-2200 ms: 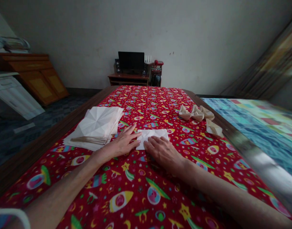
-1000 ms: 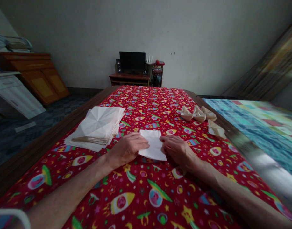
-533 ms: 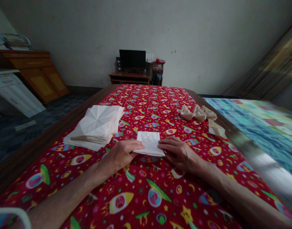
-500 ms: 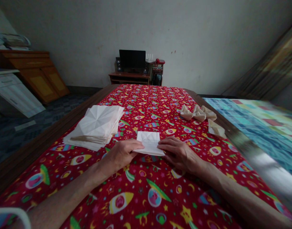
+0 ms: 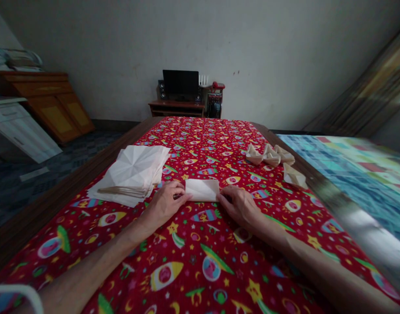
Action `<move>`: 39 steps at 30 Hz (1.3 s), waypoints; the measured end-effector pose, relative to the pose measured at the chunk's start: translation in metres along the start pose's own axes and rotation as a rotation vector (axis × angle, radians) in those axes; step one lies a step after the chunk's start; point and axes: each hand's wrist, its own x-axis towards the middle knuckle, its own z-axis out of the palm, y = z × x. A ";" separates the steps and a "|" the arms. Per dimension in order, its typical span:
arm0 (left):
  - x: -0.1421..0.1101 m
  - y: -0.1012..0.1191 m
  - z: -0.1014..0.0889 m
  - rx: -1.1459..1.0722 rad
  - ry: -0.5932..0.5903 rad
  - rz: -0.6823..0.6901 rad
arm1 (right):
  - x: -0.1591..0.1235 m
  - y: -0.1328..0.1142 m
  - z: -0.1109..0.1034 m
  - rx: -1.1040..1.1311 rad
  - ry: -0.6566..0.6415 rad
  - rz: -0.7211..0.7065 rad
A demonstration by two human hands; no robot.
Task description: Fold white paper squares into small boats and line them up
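Observation:
A small folded sheet of white paper [image 5: 202, 190] lies flat as a wide rectangle on the red patterned tablecloth [image 5: 200, 244]. At its left end, my left hand [image 5: 167, 201] is closed, with the thumb on the near corner and the fingers curled by the edge. My right hand [image 5: 241, 206] pinches the right end between thumb and curled fingers. To the left sits a stack of creased paper sheets [image 5: 134, 168]. Several folded paper pieces [image 5: 271, 155], boat-like in shape, stand to the right, one of them [image 5: 294, 176] nearer to me.
A dark wooden edge [image 5: 304, 168] borders the cloth on the right, beside a bed [image 5: 343, 161] with a checked cover. A monitor [image 5: 181, 83] stands on a small desk by the far wall. Wooden cabinets [image 5: 56, 107] are on the left. A white curved object [image 5: 19, 288] shows at lower left.
The paper's near flap has been folded away from me, leaving a shorter, plain-faced rectangle. Both hands have shifted slightly, with thumbs now at its near corners.

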 end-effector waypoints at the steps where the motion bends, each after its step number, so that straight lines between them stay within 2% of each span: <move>1: 0.000 0.000 0.000 0.005 -0.007 -0.004 | -0.001 -0.001 0.001 -0.021 0.003 0.015; 10: 0.005 0.009 0.003 0.117 -0.025 -0.082 | 0.000 -0.002 0.006 -0.179 0.016 0.086; 16: 0.007 0.017 0.003 0.273 -0.012 -0.119 | 0.007 -0.006 0.002 -0.276 -0.058 0.109; 21: 0.007 0.015 0.006 0.352 0.039 -0.120 | 0.011 -0.009 -0.001 -0.316 -0.099 0.126; 23: 0.007 0.015 0.008 0.377 0.064 -0.080 | 0.012 -0.010 -0.003 -0.323 -0.105 0.126; 25: 0.006 0.017 0.009 0.376 0.058 0.028 | 0.013 -0.011 -0.004 -0.328 -0.112 0.124; 29: 0.002 0.027 0.009 0.334 -0.040 0.284 | 0.013 -0.011 -0.003 -0.344 -0.124 0.132; 34: -0.002 0.033 0.012 0.301 -0.175 0.313 | 0.013 -0.010 -0.001 -0.370 -0.102 0.122; 39: -0.004 0.033 0.013 0.283 -0.227 0.300 | 0.015 -0.007 -0.001 -0.379 -0.116 0.116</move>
